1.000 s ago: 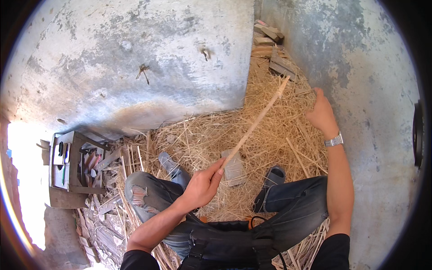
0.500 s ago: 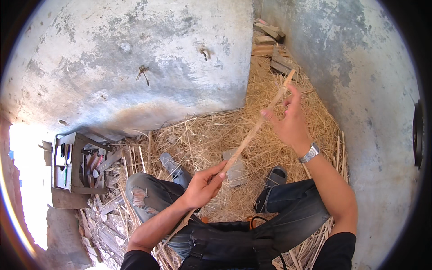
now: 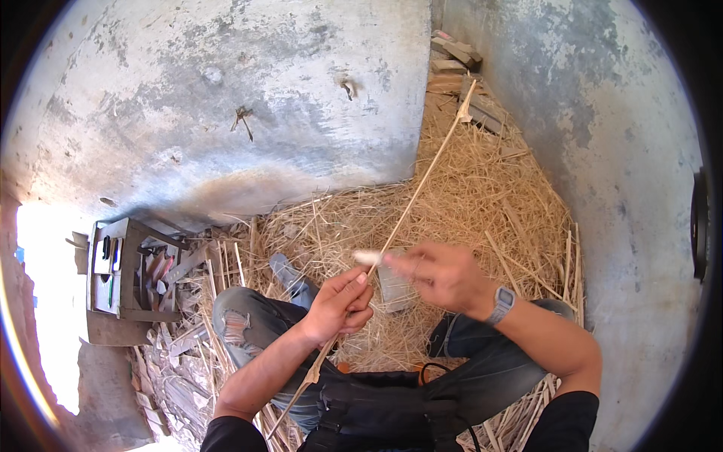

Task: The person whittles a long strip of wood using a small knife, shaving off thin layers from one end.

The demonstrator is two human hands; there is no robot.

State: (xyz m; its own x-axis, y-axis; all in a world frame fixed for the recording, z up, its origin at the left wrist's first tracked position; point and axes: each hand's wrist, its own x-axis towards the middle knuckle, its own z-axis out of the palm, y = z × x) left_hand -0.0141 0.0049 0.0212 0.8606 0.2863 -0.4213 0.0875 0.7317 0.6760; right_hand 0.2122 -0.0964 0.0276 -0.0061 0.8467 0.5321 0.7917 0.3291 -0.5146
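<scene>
My left hand (image 3: 337, 307) is closed around a long, thin bamboo strip (image 3: 423, 184), pale tan with flared joints. The strip slants from beside my left thigh up and away to the right, and its far tip is in the air over the shavings. Just beyond the left hand, my right hand (image 3: 444, 277) is at the strip, its fingers curled and blurred. A whitish smear at its fingertips crosses the strip; I cannot tell what it is. The right wrist carries a silver watch (image 3: 502, 301).
Pale shavings (image 3: 497, 196) cover the floor around my legs, with a grey block (image 3: 395, 290) between my feet. A small wooden stand (image 3: 128, 279) with pens is at left. Bricks (image 3: 454, 56) are stacked in the far corner. Plastered walls (image 3: 263, 90) rise ahead and at right.
My right hand has come down and left along the strip, from near its far end to beside my left hand. The strip now shows its narrow edge and reaches farther out.
</scene>
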